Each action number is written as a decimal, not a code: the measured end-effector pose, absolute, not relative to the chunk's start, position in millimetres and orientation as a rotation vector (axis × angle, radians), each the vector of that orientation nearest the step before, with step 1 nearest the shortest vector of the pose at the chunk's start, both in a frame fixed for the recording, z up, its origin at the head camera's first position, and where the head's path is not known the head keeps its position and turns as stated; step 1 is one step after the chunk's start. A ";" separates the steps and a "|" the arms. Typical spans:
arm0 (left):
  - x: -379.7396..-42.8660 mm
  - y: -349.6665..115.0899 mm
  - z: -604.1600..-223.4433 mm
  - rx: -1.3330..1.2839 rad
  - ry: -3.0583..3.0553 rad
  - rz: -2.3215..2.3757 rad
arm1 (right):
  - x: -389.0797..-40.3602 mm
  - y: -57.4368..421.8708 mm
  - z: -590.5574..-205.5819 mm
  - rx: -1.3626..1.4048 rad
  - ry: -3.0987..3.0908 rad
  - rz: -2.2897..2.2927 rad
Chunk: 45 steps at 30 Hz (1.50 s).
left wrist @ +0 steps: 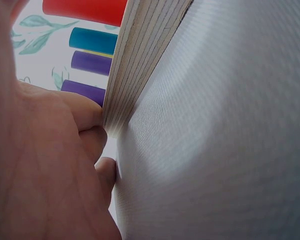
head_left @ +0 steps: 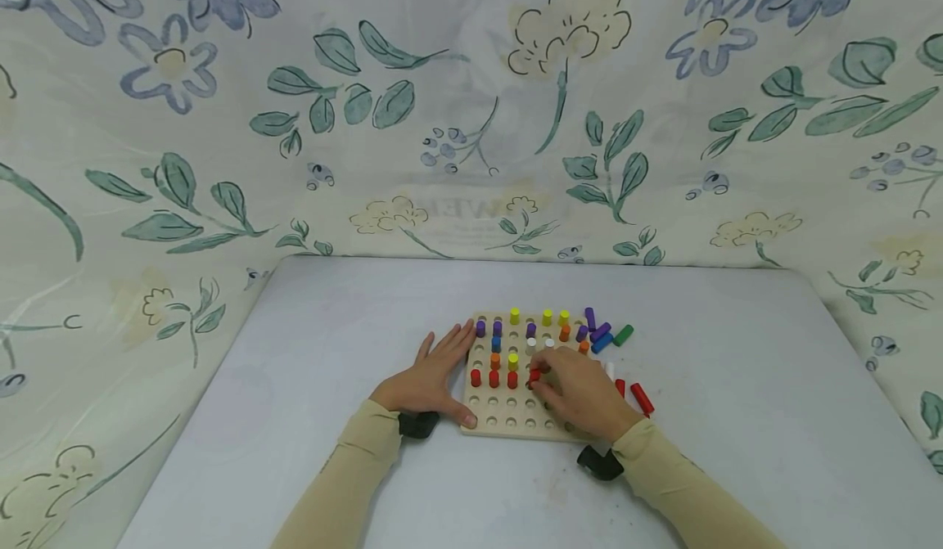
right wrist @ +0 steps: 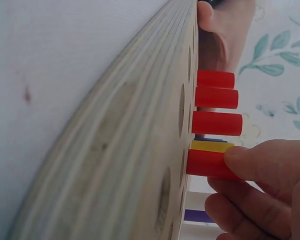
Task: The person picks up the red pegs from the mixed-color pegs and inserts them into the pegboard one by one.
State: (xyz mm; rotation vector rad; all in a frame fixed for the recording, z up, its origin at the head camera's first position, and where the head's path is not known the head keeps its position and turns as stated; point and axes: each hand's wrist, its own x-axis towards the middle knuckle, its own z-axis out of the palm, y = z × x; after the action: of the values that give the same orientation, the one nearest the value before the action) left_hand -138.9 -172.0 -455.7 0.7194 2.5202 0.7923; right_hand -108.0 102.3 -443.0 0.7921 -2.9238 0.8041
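Observation:
My right hand (head_left: 585,389) pinches a red peg (right wrist: 210,163) between thumb and fingers, its lower end at the face of the wooden pegboard (head_left: 520,412). To the left of that peg, three red pegs (head_left: 494,379) stand upright in the same row. Spread along the board's left edge, my left hand (head_left: 423,381) has its thumb by the near corner and its fingers by the far part. Purple, blue, orange, yellow and white pegs stand in the rows farther back. My right hand hides part of the board's right side in the head view.
Loose pegs lie right of the board, among them a green peg (head_left: 624,335), a blue peg (head_left: 602,343) and a red peg (head_left: 642,398). A white table (head_left: 258,418) carries everything, with a flower-patterned cloth (head_left: 471,123) behind it.

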 end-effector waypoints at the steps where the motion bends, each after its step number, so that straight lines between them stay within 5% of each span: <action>1: -138.8 -172.0 -455.6 0.717 2.520 0.788 | -107.9 102.0 -442.6 0.790 -2.925 0.803; 45: -140.3 -170.7 -457.5 0.702 2.526 0.771 | -110.3 101.8 -447.9 0.835 -2.918 0.813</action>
State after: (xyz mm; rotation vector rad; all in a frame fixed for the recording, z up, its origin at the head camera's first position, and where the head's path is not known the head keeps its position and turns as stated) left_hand -140.3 -170.7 -457.5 0.7017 2.5262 0.7708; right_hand -110.3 101.8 -447.9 0.8353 -2.9176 0.8135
